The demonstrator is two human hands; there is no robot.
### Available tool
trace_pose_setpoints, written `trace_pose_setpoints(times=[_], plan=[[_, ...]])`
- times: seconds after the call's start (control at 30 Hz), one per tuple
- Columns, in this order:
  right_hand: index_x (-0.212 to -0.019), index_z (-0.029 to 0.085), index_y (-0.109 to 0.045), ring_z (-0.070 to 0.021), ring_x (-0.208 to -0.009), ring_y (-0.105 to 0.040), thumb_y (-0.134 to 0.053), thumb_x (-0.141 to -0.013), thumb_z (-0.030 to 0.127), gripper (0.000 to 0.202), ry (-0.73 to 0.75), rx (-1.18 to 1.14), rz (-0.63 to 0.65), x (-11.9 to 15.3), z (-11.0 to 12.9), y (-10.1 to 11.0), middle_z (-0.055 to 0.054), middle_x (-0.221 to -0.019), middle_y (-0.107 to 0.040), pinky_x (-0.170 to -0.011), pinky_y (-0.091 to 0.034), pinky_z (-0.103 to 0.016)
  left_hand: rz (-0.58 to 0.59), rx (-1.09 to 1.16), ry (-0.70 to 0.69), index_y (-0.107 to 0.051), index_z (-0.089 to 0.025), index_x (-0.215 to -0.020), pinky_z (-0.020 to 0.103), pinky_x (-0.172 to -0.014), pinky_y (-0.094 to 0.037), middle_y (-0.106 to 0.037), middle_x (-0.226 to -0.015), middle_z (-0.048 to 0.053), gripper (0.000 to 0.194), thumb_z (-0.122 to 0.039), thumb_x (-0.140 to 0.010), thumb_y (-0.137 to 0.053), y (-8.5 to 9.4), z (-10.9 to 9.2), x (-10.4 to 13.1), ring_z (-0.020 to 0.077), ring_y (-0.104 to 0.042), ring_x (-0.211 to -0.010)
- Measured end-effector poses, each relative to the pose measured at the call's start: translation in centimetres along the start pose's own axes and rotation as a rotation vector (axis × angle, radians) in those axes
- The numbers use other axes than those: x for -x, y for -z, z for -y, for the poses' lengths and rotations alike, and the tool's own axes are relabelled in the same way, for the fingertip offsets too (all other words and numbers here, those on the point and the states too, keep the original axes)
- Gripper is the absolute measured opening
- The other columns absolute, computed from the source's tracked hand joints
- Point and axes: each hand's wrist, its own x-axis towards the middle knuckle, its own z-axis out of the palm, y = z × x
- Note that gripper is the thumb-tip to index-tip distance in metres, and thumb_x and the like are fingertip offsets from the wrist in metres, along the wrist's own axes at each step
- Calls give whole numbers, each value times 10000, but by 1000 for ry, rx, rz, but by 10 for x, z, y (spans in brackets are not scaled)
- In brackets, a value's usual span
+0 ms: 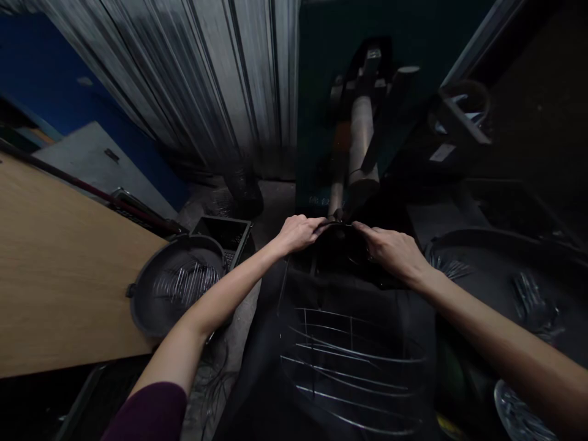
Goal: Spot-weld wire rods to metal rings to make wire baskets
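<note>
Both hands are at a dark green machine [316, 122], just under its metal rods. My left hand [298, 234] pinches the left end of a thin curved metal wire [340, 223]. At the wire's right end my right hand [390, 248] is closed on it. The middle of the wire lies at the tip of the lower rod [337, 199]; whether they touch is too dark to tell. A curved wire rack [353, 355] rests below the hands, over dark cloth.
A round dark tub [142, 306] with bent wires stands left, beside a black crate [245, 236] and a wooden board [68, 269]. Another large dark tub [487, 239] with metal pieces is at right. A bowl of metal parts [523, 410] sits lower right.
</note>
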Motion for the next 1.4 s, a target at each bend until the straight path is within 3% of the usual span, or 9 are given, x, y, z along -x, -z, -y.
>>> trace_pose_setpoints(times=[0.4,0.77,1.03,1.4], plan=[[-1309,262,-516,-240,-765,-654,-340,-927,244,420,-22,-100,-36,-10,-9,-2,-63,-977,-701,-537,-357,-283,10,77,-17,-625,-304,-1179,261,-715,-436,-719,-1021,22,388,-438,-933,-356,1,6,-13,203,-656,-876],[-1022,185,-589,-200,-605,-598,-312,-949,338,324,-53,-155,-24,-10,-11,1,-79,-734,-660,-523,-301,-269,0,82,-29,-657,-274,-1109,255,-700,-433,-723,-989,35,369,-418,-936,-365,3,3,-13,197,-662,-860],[-935,189,-596,-200,-646,-605,-321,-957,392,342,-78,-226,-7,-12,-17,-4,-72,-744,-653,-542,-327,-263,65,155,-65,-638,-243,-1151,242,-706,-423,-714,-1014,53,399,-420,-942,-347,4,8,-17,193,-660,-885],[-930,197,-607,-199,-690,-622,-298,-977,401,373,-109,-284,-19,-16,1,9,-73,-801,-668,-574,-360,-258,-2,149,-73,-665,-206,-1069,233,-666,-414,-722,-900,49,349,-364,-936,-385,2,23,-12,168,-658,-754]])
